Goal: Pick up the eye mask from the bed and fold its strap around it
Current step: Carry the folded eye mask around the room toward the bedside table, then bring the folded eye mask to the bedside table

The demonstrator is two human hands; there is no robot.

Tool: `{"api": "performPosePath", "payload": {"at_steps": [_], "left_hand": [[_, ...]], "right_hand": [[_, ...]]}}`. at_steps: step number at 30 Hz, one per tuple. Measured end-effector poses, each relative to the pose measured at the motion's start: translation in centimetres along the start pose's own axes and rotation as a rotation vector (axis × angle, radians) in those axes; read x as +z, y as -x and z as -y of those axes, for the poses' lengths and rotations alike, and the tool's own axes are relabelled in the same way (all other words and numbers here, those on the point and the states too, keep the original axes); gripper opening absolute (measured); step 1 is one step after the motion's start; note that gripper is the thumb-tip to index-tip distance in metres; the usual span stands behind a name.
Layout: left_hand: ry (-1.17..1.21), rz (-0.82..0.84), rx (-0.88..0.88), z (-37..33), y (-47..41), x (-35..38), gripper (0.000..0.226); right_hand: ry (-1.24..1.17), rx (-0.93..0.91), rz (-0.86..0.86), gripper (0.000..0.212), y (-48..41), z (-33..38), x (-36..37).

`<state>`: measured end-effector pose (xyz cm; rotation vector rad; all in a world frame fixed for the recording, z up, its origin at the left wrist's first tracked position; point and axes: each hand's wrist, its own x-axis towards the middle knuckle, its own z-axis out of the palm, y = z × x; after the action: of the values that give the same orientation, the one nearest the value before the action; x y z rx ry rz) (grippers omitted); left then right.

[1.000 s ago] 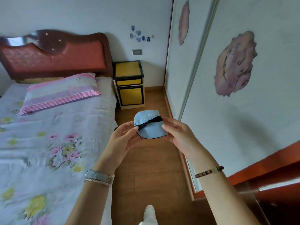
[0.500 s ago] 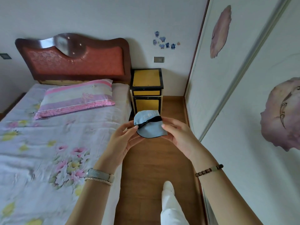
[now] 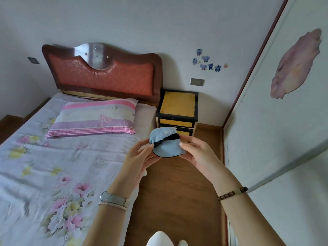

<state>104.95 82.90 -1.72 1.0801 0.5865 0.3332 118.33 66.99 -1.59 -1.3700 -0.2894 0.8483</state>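
Note:
A light blue eye mask [image 3: 166, 147] with a black edge is folded in half and held in the air above the floor beside the bed [image 3: 53, 166]. Its black strap [image 3: 168, 138] runs across the folded mask. My left hand [image 3: 140, 158] pinches the mask's left edge with thumb and fingertips. My right hand [image 3: 197, 153] holds its right edge, fingers under it and thumb on top. Pale lettering shows on the mask's upper half.
A striped pink pillow [image 3: 95, 118] lies at the head of the floral bed, below a red headboard [image 3: 103, 73]. A yellow nightstand [image 3: 177, 110] stands behind the mask. A wardrobe door [image 3: 275, 139] lines the right. Wooden floor [image 3: 177, 201] runs between them.
My view has swung left toward the bed, so more of the bed and headboard shows. Both hands keep the same hold on the folded mask.

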Motion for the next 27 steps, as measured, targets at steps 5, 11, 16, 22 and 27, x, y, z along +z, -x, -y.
{"api": "performPosePath", "payload": {"at_steps": [5,11,16,22,27], "left_hand": [[0.007,-0.057,-0.015,-1.3,-6.9,-0.6,0.031],[-0.008,-0.036,-0.038,-3.1,-17.3,-1.8,0.03],[-0.038,-0.031,-0.071,-5.5,-26.2,-2.4,0.031],[-0.126,0.002,-0.124,-6.6,-35.0,-1.6,0.033],[-0.168,0.008,-0.202,-5.3,-41.7,0.0,0.032]], "right_hand": [[-0.026,0.034,0.022,0.027,-7.6,1.0,-0.2],[-0.015,0.051,-0.001,0.025,-17.7,2.6,-0.3],[0.017,0.054,-0.051,0.028,-25.4,4.7,0.1],[0.04,0.07,-0.122,0.027,-32.6,6.2,-1.3],[0.049,0.137,-0.186,0.034,-37.9,6.4,-4.4]]}}
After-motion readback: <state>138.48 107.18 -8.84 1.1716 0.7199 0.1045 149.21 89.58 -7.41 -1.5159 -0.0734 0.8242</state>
